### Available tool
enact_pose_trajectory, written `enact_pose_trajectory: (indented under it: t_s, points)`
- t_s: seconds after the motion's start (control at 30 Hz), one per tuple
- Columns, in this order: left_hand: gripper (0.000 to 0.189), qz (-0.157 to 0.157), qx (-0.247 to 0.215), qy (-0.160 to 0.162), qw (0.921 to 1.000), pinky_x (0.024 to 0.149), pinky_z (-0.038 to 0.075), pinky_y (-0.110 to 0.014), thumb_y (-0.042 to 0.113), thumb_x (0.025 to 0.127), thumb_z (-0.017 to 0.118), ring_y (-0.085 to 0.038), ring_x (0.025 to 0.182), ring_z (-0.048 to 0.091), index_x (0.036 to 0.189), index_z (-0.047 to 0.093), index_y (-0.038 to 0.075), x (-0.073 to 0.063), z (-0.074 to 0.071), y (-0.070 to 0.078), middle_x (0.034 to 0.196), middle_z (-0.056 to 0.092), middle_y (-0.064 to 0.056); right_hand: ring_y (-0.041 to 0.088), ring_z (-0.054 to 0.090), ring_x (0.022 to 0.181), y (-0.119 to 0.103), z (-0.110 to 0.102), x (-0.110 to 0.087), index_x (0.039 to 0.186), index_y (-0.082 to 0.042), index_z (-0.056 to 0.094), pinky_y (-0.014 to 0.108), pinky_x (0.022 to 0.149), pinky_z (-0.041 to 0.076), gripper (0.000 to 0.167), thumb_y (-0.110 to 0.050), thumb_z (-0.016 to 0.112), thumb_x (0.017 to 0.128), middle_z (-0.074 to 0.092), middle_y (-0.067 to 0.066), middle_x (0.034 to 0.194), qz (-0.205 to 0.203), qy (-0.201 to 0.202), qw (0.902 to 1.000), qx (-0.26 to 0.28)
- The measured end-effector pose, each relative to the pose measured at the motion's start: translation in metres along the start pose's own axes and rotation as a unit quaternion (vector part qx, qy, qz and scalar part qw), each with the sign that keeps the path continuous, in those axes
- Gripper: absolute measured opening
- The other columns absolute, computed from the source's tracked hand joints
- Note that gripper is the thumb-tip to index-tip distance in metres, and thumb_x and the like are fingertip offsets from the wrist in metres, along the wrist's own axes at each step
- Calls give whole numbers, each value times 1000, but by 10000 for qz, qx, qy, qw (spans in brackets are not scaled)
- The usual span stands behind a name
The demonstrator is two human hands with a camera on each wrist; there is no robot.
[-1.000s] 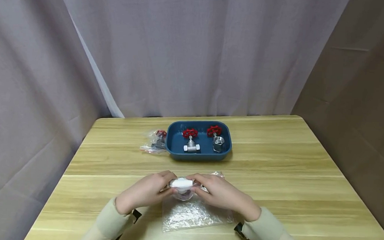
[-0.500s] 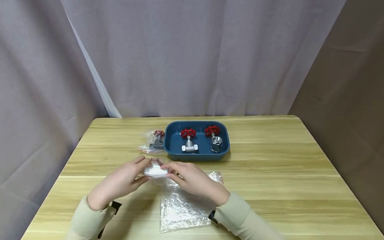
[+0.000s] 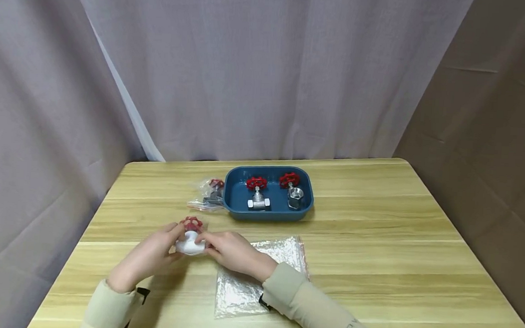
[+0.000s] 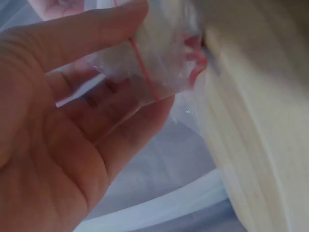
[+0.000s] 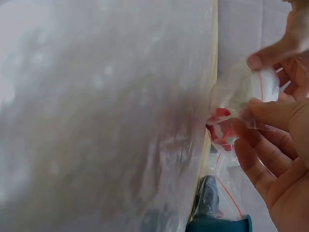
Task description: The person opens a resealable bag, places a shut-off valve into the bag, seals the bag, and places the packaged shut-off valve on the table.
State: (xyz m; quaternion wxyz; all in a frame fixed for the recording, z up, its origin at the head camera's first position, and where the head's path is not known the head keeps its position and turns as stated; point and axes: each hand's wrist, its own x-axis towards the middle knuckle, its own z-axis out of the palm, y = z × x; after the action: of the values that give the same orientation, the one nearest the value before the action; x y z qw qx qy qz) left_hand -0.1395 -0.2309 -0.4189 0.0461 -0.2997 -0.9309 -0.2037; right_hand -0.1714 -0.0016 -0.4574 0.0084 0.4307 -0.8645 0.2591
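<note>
Both hands hold a small clear zip bag with a valve inside. Its red handwheel [image 3: 191, 224] faces away from me, and a white part [image 3: 191, 243] shows nearer. On the left, my left hand [image 3: 150, 254] pinches the bag between thumb and fingers. From the other side my right hand [image 3: 238, 254] grips it the same way. In the left wrist view the bag's red seal line [image 4: 142, 67] runs beside the thumb. The right wrist view shows the bagged valve [image 5: 222, 126] between the two hands, partly hidden by fingers.
Behind the hands stands a blue tray [image 3: 237, 214] with two red-wheeled valves, one valve [image 3: 259, 200] and another valve [image 3: 294, 197]. A bagged valve [image 3: 213, 193] lies against its left side. A flat clear plastic bag [image 3: 241, 295] lies under the right forearm.
Both hands have carried the bagged valve left, off the flat plastic bag. It has turned so that its red handwheel now shows on the far side.
</note>
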Motion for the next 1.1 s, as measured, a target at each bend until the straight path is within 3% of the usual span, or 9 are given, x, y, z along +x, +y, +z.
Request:
enact_pose_trajectory:
  t_s: [0.17,0.27,0.43,0.53,0.7,0.87,1.1]
  points:
    - [43,-238,-180,-351,9989,62,51,-28,-11,68,81,-12,73,52,95,52,8,-8,9,-4,92,51,0,3,65,91,-3,5,7,118,-20,66,18,82,50,21,-20,69,97,71,-9,101,7,-407,9991,-116]
    - [44,-325,-48,-402,9987,60,49,-28,-13,65,78,-12,71,49,95,52,9,-10,14,-6,92,49,0,5,67,96,-4,7,10,117,-19,69,19,87,50,20,-20,68,97,72,-8,106,19,-612,9980,-137]
    - [46,-533,431,-152,9975,64,55,-36,-7,65,83,-19,79,58,99,57,9,-11,15,4,94,55,-4,-1,63,85,-4,7,11,121,-17,70,14,81,48,26,-17,68,96,71,-11,96,-26,-766,9970,85]
    - [50,-435,631,-13,9971,66,58,-42,-2,65,87,-26,87,62,105,60,9,-9,18,11,99,58,-8,-2,59,81,-3,6,9,126,-16,67,13,78,47,32,-17,70,95,67,-12,92,16,-940,9953,241]
    - [41,-181,798,172,9965,71,58,-42,-2,68,88,-25,86,61,101,68,11,-3,26,16,101,56,-10,6,63,104,0,1,-1,135,-17,61,21,92,48,43,-18,71,94,68,-4,116,92,-1094,9937,208]
    - [33,-287,671,294,9969,70,56,-42,-8,68,85,-24,78,61,90,70,11,2,24,7,95,55,-10,12,61,116,1,-13,-16,134,-17,63,26,101,46,39,-19,69,96,64,0,127,163,-1078,9940,93]
    - [27,-708,333,270,9966,72,56,-50,-10,72,77,-34,82,64,91,71,8,11,11,-20,101,58,-19,12,61,107,6,-35,-36,123,-15,70,27,96,48,32,-15,72,91,64,-1,115,721,-1398,9874,-157]
